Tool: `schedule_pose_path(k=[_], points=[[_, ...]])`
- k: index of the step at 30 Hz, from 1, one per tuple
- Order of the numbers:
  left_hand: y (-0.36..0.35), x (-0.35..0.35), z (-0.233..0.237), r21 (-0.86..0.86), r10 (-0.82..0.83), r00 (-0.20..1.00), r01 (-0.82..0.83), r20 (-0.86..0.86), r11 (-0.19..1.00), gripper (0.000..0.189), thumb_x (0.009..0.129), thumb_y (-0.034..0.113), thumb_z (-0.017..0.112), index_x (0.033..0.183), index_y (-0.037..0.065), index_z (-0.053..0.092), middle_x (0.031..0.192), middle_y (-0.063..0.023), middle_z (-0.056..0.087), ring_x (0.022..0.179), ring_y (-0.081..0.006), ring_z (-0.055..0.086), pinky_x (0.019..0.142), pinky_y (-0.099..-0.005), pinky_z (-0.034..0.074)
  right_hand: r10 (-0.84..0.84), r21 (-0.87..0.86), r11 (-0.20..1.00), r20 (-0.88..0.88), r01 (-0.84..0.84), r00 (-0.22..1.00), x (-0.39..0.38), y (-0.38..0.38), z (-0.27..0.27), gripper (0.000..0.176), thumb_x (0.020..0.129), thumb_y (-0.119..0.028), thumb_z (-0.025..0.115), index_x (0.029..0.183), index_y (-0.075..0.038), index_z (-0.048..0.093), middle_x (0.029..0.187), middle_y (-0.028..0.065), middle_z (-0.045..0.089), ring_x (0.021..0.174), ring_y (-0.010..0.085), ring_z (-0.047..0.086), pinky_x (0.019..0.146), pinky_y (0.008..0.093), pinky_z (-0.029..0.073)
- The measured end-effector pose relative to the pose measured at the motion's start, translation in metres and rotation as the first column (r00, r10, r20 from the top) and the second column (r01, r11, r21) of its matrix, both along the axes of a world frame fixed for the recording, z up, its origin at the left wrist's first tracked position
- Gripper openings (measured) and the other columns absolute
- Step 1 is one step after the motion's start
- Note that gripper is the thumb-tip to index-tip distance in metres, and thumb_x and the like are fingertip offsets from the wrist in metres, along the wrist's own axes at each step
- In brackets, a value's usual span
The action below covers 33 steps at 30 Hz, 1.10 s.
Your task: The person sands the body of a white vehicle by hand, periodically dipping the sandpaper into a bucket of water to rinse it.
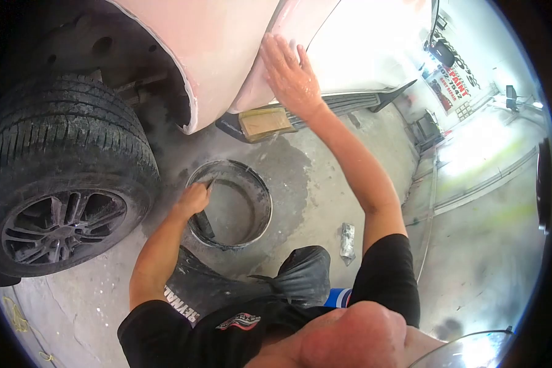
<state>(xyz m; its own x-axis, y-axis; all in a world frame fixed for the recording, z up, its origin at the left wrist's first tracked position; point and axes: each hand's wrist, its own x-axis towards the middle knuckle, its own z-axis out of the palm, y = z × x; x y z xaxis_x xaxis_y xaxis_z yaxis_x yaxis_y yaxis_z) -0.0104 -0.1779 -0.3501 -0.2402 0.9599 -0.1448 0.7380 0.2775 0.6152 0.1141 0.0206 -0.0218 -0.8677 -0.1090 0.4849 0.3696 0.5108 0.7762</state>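
Note:
My left hand (194, 199) is closed around a dark flat strip (203, 226) at the left rim of a round bucket (268, 205). One end of the strip hangs inside the bucket, which holds murky grey water (230, 211). Higher up, my right hand (291, 76) lies flat against a pinkish car body panel (221, 43), close to the panel gap, with its fingers stretched out. Wet, pale specks show on the back of that hand. Below the panel, a tan block (265, 124) rests on the dark running board (343, 103).
A large wheel (67, 230) stands at left beneath the open wheel arch (187, 98). Wet concrete (291, 178) surrounds the bucket. A small silvery packet (347, 242) lies on the floor at right. Cables (15, 316) lie at lower left, and a sign (451, 89) hangs on the far wall.

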Motion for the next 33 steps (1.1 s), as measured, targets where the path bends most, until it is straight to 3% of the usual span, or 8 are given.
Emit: schedule_pose_path(k=[6,8,9,11,12,20,26,33], points=[[-0.005,0.015,0.043,0.125,0.020,0.995,-0.032,0.100,0.992,0.042,0.105,0.024,0.048,0.143,0.008,0.054,0.136,-0.0241,0.059,0.122,-0.0449,0.058,0.105,-0.0518,0.047,0.002,-0.533,0.846,-0.007,-0.005,1.000,0.033,-0.036,-0.095,0.071,0.096,-0.038,0.064,0.151,0.000,0.041,0.164,0.0213,0.030,0.148,0.0347,0.036,0.115,0.0543,0.037],[0.000,0.019,0.043,0.235,0.022,0.996,-0.041,0.086,0.971,0.047,0.101,0.017,0.052,0.148,0.010,0.050,0.141,-0.0226,0.056,0.124,-0.0441,0.057,0.106,-0.0507,0.047,-0.137,-0.900,0.389,-0.266,-0.196,0.954,0.063,-0.051,-0.165,0.074,0.098,-0.040,0.064,0.152,0.003,0.037,0.159,0.0279,0.033,0.143,0.0386,0.043,0.113,0.0546,0.040],[0.000,0.022,0.040,0.314,0.020,0.998,-0.039,0.064,0.949,0.051,0.098,0.013,0.054,0.149,0.011,0.048,0.144,-0.0216,0.055,0.125,-0.0436,0.057,0.106,-0.0502,0.047,-0.340,-0.987,-0.102,-0.080,-0.121,0.937,0.076,-0.049,-0.191,0.077,0.099,-0.047,0.062,0.153,0.002,0.035,0.157,0.0291,0.036,0.139,0.0388,0.047,0.112,0.0543,0.042],[0.005,0.028,0.043,0.450,-0.013,1.000,0.019,-0.018,0.893,0.061,0.093,0.007,0.058,0.153,0.012,0.043,0.149,-0.0193,0.051,0.128,-0.0421,0.055,0.107,-0.0489,0.048,-0.509,-0.597,-0.726,0.135,-0.340,0.850,0.093,-0.067,-0.215,0.080,0.101,-0.056,0.056,0.153,0.000,0.035,0.153,0.0286,0.041,0.134,0.0384,0.051,0.109,0.0540,0.044],[0.005,0.034,0.047,0.498,-0.047,0.996,0.081,-0.080,0.864,0.067,0.091,0.005,0.059,0.154,0.012,0.041,0.151,-0.0178,0.049,0.129,-0.0411,0.054,0.107,-0.0482,0.048,-0.599,-0.304,-0.782,0.124,-0.545,0.791,0.093,-0.086,-0.227,0.078,0.102,-0.059,0.053,0.152,-0.002,0.036,0.153,0.0270,0.042,0.134,0.0380,0.051,0.108,0.0539,0.045],[0.019,0.063,0.045,0.604,-0.122,0.935,0.310,-0.333,0.734,0.061,0.091,0.004,0.051,0.151,-0.001,0.040,0.153,-0.0204,0.045,0.135,-0.0401,0.049,0.107,-0.0472,0.049,-0.648,0.284,-0.761,-0.295,-0.584,0.702,0.090,-0.115,-0.205,0.061,0.105,-0.051,0.050,0.145,-0.004,0.045,0.143,0.0125,0.054,0.131,0.0308,0.054,0.108,0.0487,0.046],[0.027,0.076,0.028,0.521,-0.215,0.884,0.425,-0.415,0.741,0.063,0.092,0.012,0.056,0.152,-0.001,0.039,0.156,-0.0223,0.041,0.140,-0.0427,0.043,0.114,-0.0482,0.043,-0.834,-0.016,-0.550,-0.039,-0.835,0.550,0.090,-0.083,-0.256,0.026,0.101,-0.013,0.061,0.125,-0.005,0.056,0.116,0.0088,0.063,0.110,0.0263,0.064,0.095,0.0458,0.056],[0.013,0.064,0.062,0.556,-0.295,0.936,0.352,-0.194,0.753,0.086,0.091,0.050,0.069,0.151,-0.005,0.040,0.156,-0.0271,0.039,0.147,-0.0444,0.034,0.123,-0.0504,0.027,-0.852,-0.330,-0.410,-0.196,-0.850,0.486,0.118,-0.042,-0.255,0.024,0.099,-0.017,0.063,0.108,0.004,0.066,0.103,0.0142,0.071,0.093,0.0260,0.069,0.082,0.0428,0.057]])
